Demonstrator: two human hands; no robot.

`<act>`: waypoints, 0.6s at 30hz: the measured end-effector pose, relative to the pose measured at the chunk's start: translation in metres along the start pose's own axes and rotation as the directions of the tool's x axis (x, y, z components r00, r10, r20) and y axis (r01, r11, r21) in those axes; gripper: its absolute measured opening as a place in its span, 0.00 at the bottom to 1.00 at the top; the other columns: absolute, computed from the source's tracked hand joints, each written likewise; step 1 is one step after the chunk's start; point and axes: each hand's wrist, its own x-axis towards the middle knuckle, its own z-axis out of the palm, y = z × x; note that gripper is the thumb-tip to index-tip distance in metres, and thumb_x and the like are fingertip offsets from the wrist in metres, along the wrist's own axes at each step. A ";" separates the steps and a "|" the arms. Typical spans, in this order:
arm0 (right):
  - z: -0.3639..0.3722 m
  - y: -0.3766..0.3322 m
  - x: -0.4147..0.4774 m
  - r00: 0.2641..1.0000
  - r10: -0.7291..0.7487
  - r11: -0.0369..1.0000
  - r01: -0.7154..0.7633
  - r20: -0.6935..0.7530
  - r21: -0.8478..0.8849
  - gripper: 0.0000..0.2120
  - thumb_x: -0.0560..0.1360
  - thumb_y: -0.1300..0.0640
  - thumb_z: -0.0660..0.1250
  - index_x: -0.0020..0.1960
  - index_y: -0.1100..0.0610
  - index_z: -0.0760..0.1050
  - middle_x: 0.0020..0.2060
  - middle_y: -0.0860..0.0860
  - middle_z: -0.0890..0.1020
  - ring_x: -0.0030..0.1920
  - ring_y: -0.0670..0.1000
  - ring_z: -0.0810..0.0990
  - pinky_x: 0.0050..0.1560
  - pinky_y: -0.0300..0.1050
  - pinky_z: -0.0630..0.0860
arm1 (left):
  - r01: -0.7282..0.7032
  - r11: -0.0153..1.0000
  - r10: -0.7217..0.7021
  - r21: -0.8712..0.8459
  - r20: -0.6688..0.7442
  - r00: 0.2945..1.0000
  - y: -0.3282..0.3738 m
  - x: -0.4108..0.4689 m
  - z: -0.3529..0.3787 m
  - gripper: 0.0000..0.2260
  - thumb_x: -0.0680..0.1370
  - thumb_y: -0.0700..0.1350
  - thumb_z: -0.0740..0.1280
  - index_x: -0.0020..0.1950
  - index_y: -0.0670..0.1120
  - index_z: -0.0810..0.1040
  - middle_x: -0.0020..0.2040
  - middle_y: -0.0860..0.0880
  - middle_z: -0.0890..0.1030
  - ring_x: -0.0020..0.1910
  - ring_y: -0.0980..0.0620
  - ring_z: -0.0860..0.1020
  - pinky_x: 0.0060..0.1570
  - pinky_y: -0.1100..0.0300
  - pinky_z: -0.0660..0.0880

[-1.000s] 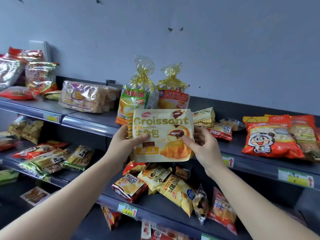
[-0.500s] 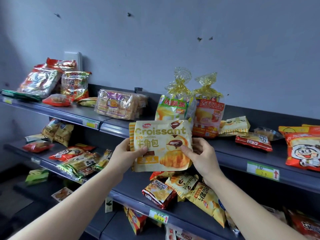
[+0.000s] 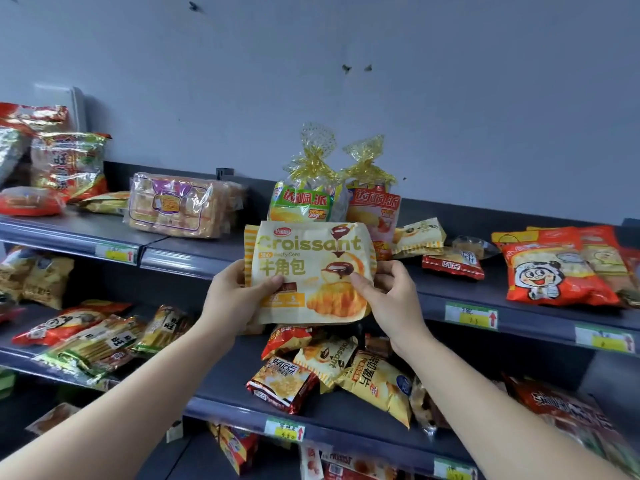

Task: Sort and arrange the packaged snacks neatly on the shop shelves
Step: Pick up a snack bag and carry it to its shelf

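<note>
Both hands are gripping the croissant pack (image 3: 308, 271), left hand (image 3: 235, 299) pinching its left edge and right hand (image 3: 388, 299) its right edge. The pack is hanging upright just before the top shelf (image 3: 194, 254), in front of two gold-tied bags (image 3: 332, 199).

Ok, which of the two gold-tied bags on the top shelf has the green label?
The left gold-tied bag, behind the held Croissant pack; the right gold-tied bag has a red label.
</note>
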 end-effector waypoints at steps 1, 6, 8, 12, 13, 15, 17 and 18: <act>-0.009 0.001 0.003 1.000 -0.002 1.000 0.002 -0.022 -0.006 0.17 0.71 0.52 0.73 0.55 0.51 0.70 0.49 0.45 0.80 0.49 0.44 0.80 0.46 0.39 0.76 | -0.013 1.000 0.014 -0.002 0.010 1.000 0.002 0.002 0.010 0.12 0.72 0.44 0.75 0.53 0.48 0.79 0.45 0.51 0.86 0.42 0.52 0.85 0.40 0.53 0.81; -0.060 0.004 0.025 0.994 -0.017 0.999 0.012 -0.106 -0.048 0.18 0.71 0.51 0.73 0.56 0.52 0.70 0.50 0.49 0.81 0.50 0.48 0.81 0.51 0.47 0.79 | -0.069 0.998 0.069 -0.002 0.071 0.995 0.012 0.013 0.069 0.11 0.72 0.48 0.74 0.52 0.52 0.78 0.49 0.52 0.84 0.47 0.52 0.83 0.47 0.52 0.81; -0.083 0.005 0.037 0.989 -0.027 0.997 0.016 -0.147 -0.072 0.19 0.71 0.51 0.73 0.57 0.52 0.70 0.51 0.48 0.81 0.50 0.47 0.81 0.51 0.45 0.79 | -0.086 0.996 0.083 0.025 0.098 0.992 0.015 0.020 0.095 0.12 0.73 0.49 0.73 0.55 0.53 0.77 0.51 0.52 0.83 0.50 0.51 0.82 0.52 0.50 0.79; -0.136 0.015 0.064 0.974 -0.024 0.994 -0.002 -0.226 -0.113 0.18 0.71 0.49 0.73 0.56 0.49 0.69 0.52 0.49 0.80 0.52 0.50 0.81 0.54 0.51 0.79 | -0.143 0.982 0.125 0.123 0.145 0.982 0.023 0.032 0.152 0.25 0.76 0.52 0.69 0.72 0.48 0.68 0.59 0.51 0.79 0.56 0.50 0.78 0.54 0.53 0.77; -0.149 0.018 0.070 0.969 -0.016 0.991 -0.016 -0.247 -0.130 0.18 0.71 0.48 0.73 0.56 0.49 0.68 0.52 0.48 0.80 0.52 0.50 0.81 0.54 0.52 0.78 | -0.149 0.980 0.126 0.133 0.165 0.978 0.023 0.036 0.166 0.26 0.77 0.52 0.69 0.73 0.48 0.67 0.60 0.51 0.78 0.57 0.50 0.78 0.56 0.53 0.76; -0.172 0.023 0.083 0.960 0.005 0.987 -0.049 -0.281 -0.150 0.19 0.72 0.48 0.72 0.56 0.50 0.68 0.51 0.48 0.79 0.51 0.49 0.80 0.51 0.49 0.78 | -0.149 0.978 0.118 0.149 0.200 0.973 0.023 0.042 0.192 0.24 0.78 0.52 0.68 0.72 0.49 0.68 0.61 0.50 0.77 0.58 0.51 0.77 0.54 0.55 0.75; -0.192 0.028 0.093 0.953 0.027 0.986 -0.076 -0.303 -0.150 0.18 0.72 0.48 0.72 0.56 0.51 0.67 0.49 0.47 0.78 0.47 0.47 0.79 0.43 0.44 0.76 | -0.144 0.977 0.108 0.156 0.215 0.971 0.022 0.050 0.216 0.22 0.79 0.51 0.66 0.71 0.48 0.69 0.61 0.50 0.78 0.57 0.51 0.77 0.50 0.58 0.73; -0.200 0.031 0.099 0.950 0.043 0.986 -0.090 -0.308 -0.141 0.17 0.73 0.49 0.72 0.55 0.51 0.67 0.47 0.47 0.78 0.45 0.46 0.78 0.40 0.42 0.74 | -0.138 0.977 0.102 0.161 0.217 0.971 0.021 0.054 0.226 0.20 0.80 0.51 0.64 0.71 0.48 0.70 0.61 0.50 0.79 0.56 0.52 0.77 0.49 0.59 0.73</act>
